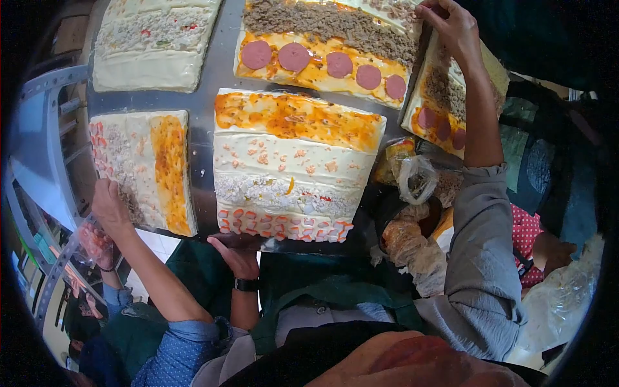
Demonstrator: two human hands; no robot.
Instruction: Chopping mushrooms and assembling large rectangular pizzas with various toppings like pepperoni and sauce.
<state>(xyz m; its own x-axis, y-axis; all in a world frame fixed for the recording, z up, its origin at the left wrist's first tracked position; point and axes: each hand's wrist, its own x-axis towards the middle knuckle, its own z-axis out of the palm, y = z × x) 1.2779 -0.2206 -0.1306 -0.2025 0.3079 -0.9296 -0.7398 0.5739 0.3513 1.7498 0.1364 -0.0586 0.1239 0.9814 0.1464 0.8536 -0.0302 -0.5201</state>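
Observation:
My right hand (451,26) reaches to the far right, its fingertips pinched over the corner of a large rectangular sheet (380,95). That sheet carries sausage slices (294,57), brown crumbled topping (329,24) and orange sauce; pale shreds lie by my fingers. What the pinch holds is too small to see. Wearing a black wristband, my left hand (238,259) is at the table's near edge, thumb out to the left, other fingers partly hidden below the edge. Just beyond it lies another sheet (290,151) with orange sauce, cream, white crumbs and pink-edged slices.
A co-worker's hand (111,205) touches a smaller topped sheet (171,174); another hand (97,245) holds a bag of pink pieces. More sheets lie at far left (148,74) and right (445,97). Bags and a dark bowl (387,209) crowd the near right of the metal table (203,138).

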